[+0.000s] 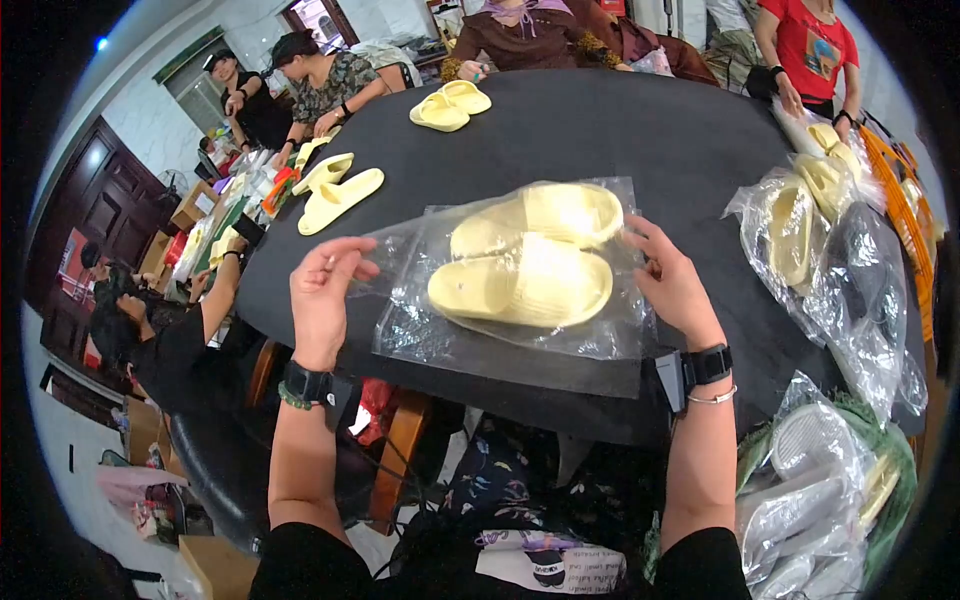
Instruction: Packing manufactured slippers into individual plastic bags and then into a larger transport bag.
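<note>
A pair of pale yellow slide sandals (520, 285) lies side by side in a clear plastic bag (610, 372) on the black table in front of me. My left hand (325, 295) is at the bag's left end, thumb and fingers closed on the thin film. At the right end, my right hand (675, 285) has its fingers curved and apart, close against the bag beside the sandals' toe ends. Glare hides part of the sandals, and I cannot tell how firmly the right fingers touch the film.
Loose yellow slides (340, 200) lie at the left of the black table (560, 130), another pair (450, 105) at the far side. Bagged slides (790, 235) sit at the right edge, above a green sack (890, 450) of bagged footwear. Several people work around the table.
</note>
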{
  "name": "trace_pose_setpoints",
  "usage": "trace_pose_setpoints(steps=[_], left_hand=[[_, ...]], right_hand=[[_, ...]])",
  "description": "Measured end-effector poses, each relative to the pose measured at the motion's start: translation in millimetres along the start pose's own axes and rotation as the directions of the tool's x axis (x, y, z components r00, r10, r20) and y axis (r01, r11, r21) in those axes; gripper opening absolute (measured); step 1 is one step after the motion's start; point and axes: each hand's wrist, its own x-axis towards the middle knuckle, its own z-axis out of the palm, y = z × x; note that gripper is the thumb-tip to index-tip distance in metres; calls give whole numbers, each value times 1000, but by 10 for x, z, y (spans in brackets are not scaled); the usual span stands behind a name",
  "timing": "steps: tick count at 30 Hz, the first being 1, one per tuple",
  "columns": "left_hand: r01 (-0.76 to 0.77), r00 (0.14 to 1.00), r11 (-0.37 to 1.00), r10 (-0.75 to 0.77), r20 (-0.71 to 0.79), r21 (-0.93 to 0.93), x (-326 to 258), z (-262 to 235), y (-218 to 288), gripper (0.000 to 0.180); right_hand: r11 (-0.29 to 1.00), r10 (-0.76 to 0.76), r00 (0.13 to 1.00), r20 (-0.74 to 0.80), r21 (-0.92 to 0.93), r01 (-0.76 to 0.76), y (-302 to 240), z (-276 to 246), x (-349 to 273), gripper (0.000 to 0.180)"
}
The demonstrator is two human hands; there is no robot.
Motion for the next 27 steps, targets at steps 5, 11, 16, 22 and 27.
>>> trace_pose_setpoints(steps=[5, 11, 16, 22, 27], left_hand=[[224, 958, 973, -210, 195, -58, -257, -34, -30, 56], [475, 867, 811, -497, 27, -340, -382, -296, -275, 54], [168, 986, 820, -138, -95, 547, -556, -486, -900, 33], [44, 999, 765, -27, -37, 642, -741, -387, -1167, 32], [-65, 996, 767, 93, -11, 638, -642, -466, -1121, 28]], right_hand=[[957, -105, 979, 177, -250, 148, 387, 43, -55, 76], [976, 165, 952, 256, -181, -120, -114, 9, -76, 74], [974, 54, 972, 230, -228, 0, 38, 30, -112, 72], [964, 25, 974, 226, -265, 37, 176, 85, -44, 71], [961, 62, 974, 216, -277, 0, -2, 110, -1, 67]])
